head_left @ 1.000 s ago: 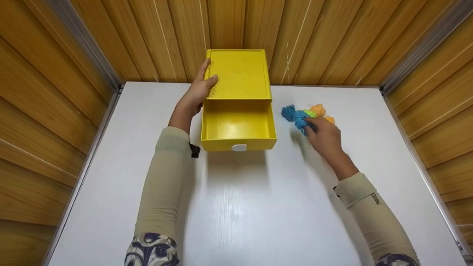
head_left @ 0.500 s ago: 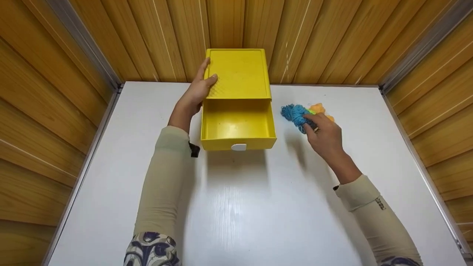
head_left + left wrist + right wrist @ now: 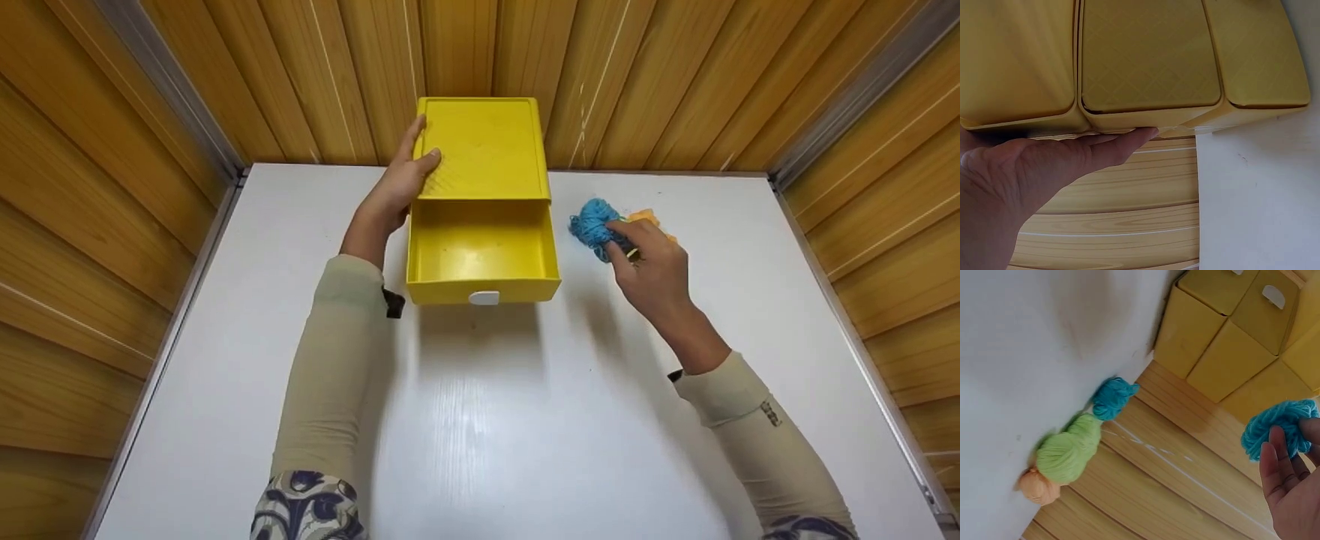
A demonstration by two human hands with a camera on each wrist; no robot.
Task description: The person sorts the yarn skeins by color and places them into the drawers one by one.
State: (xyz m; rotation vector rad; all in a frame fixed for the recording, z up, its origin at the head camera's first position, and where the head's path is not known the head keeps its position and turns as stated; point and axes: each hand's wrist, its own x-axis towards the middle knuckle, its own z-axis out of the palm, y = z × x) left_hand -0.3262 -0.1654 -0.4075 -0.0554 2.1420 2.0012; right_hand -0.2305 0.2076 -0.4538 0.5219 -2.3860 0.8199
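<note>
A yellow plastic drawer unit [image 3: 484, 146] stands at the back of the table, its top drawer [image 3: 480, 251] pulled out, with nothing inside it. On the unit's upper left edge rests my left hand [image 3: 397, 184], thumb on top and straight fingers along the side. The left wrist view also shows this hand [image 3: 1055, 163] against the unit. My right hand [image 3: 652, 270] pinches a blue yarn skein [image 3: 598, 221] above the table, right of the drawer. In the right wrist view, my fingers curl round the raised skein [image 3: 1275, 427].
Another blue skein [image 3: 1112, 398], a green skein [image 3: 1071, 447] and an orange one [image 3: 1040, 486] lie along the wooden-plank wall [image 3: 1162, 461]. From the head, my right hand mostly covers them, with some orange yarn [image 3: 645, 217] showing. A white handle [image 3: 484, 298] marks the drawer front.
My right hand has lifted the blue skein off the pile and moved it slightly up and left. The left hand and drawer unit have stayed in place.
</note>
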